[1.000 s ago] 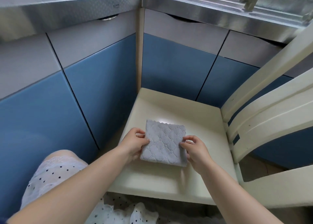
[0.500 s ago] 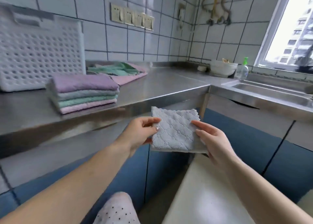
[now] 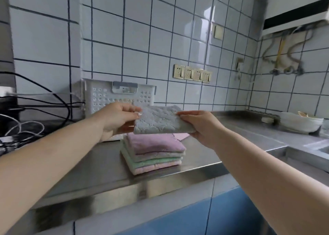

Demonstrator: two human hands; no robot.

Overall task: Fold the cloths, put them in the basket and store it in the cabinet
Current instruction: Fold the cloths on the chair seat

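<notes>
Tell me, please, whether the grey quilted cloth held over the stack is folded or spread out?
Folded: the grey quilted cloth is a compact, thick square, pinched by the left hand and right hand.

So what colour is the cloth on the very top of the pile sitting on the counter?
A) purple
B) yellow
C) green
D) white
A: the top cloth of the pile on the steel counter is purple, with paler, green and pink ones under it; the grey cloth is still up in the hands, held over the pile and not lying on it.
</notes>
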